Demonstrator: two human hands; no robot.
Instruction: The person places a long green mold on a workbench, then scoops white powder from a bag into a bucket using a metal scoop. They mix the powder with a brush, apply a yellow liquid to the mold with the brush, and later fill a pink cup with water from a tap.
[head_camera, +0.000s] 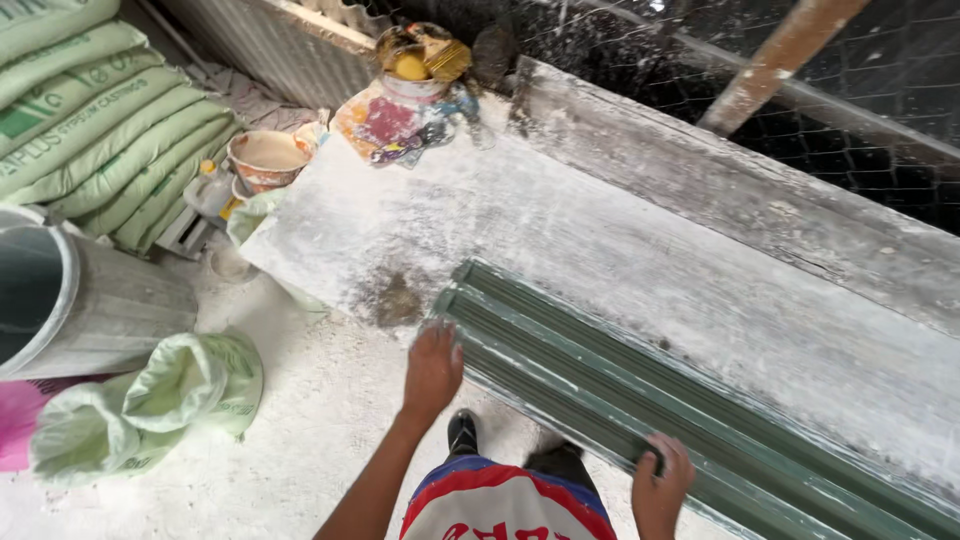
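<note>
A long green ribbed mould (640, 390) lies slantwise along the near edge of a white-dusted workbench (600, 240). My left hand (432, 368) rests flat on the mould's left end corner, fingers spread a little. Further right, my right hand (660, 482) grips the mould's near edge, with fingers curled over it. My dark shoes (462, 432) stand on the dusty floor just below the bench.
Stacked green sacks (100, 130) fill the far left. A grey barrel (70, 300) and an open green bag (160, 400) stand on the floor. A bowl of plaster (266, 157) and paint-stained tins and rags (415, 95) sit at the bench's far end. A wooden plank (760, 190) and wire mesh back the bench.
</note>
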